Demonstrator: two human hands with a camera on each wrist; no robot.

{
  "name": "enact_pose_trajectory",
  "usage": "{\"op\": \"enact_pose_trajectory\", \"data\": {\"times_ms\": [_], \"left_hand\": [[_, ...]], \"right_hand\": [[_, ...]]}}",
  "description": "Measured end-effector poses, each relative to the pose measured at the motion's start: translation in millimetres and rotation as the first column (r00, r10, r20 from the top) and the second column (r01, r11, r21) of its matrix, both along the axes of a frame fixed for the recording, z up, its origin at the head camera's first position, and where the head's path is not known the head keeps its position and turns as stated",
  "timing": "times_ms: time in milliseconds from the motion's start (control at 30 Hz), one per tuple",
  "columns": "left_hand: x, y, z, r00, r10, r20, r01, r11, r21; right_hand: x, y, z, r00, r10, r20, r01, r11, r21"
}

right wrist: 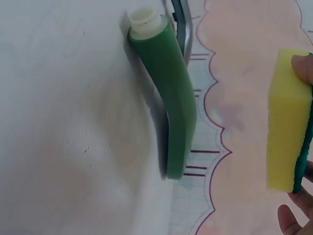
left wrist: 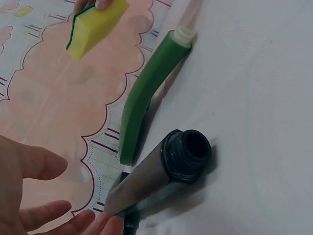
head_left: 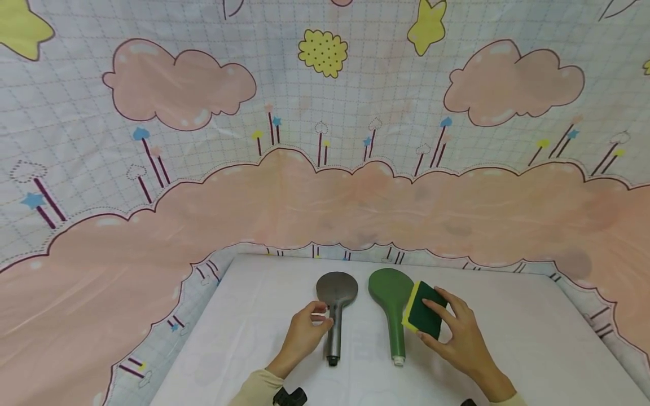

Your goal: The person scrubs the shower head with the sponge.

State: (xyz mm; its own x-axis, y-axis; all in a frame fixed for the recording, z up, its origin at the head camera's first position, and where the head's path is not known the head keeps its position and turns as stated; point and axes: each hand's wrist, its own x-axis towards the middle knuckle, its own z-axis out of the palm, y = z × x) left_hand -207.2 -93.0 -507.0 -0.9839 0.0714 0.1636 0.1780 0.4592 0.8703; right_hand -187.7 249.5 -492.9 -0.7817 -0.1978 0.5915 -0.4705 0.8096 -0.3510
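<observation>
A dark grey handheld shower head (head_left: pixel 337 287) lies on the white table, its handle toward the person. My left hand (head_left: pixel 307 332) is beside that handle; in the left wrist view its thumb and fingers (left wrist: pixel 46 213) are spread, and contact is hard to tell. Right of it lies a green handheld shower head (head_left: pixel 391 290) with a whitish threaded end (right wrist: pixel 145 23). Between thumb and fingertips, my right hand (head_left: pixel 462 338) holds a yellow sponge (right wrist: pixel 286 137) with a dark green scouring side (head_left: pixel 426 316). In the head view the sponge overlaps the green shower head's edge; the right wrist view shows them apart.
The white tabletop (head_left: pixel 244 316) extends around both shower heads. Behind and beside it hangs a cloth (head_left: pixel 355 208) printed with clouds and stars. Dark wrist-worn pieces (head_left: pixel 290 396) show at the bottom edge near the sleeves.
</observation>
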Motion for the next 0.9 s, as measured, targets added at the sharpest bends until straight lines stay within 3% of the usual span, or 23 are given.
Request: {"op": "enact_pose_trajectory", "data": {"times_ms": [233,433,567,733,900], "left_hand": [[2.7,-3.0,-9.8,0.994,-0.031,0.107,0.028,0.999,0.031],[0.0,-3.6,-16.4,0.975,-0.113,0.194,0.084,0.985,0.151],[-3.2,-3.2,-17.9,0.962,-0.143,0.233,0.088,0.969,0.230],[-10.2,-1.4,-22.1,0.952,-0.130,0.278,0.052,0.961,0.273],[-15.0,0.5,-25.4,0.956,-0.091,0.280,0.027,0.973,0.227]], "right_hand": [[-0.8,-5.6,-0.2,1.000,0.007,0.006,-0.007,1.000,0.003],[-2.4,-8.0,1.0,1.000,0.011,0.009,-0.011,1.000,0.001],[-3.4,-8.8,1.4,1.000,0.002,0.013,-0.002,1.000,0.007],[-4.1,-10.0,0.2,1.000,-0.002,0.017,0.002,1.000,0.006],[-4.1,-12.1,-0.5,1.000,-0.001,0.014,0.001,1.000,0.014]]}}
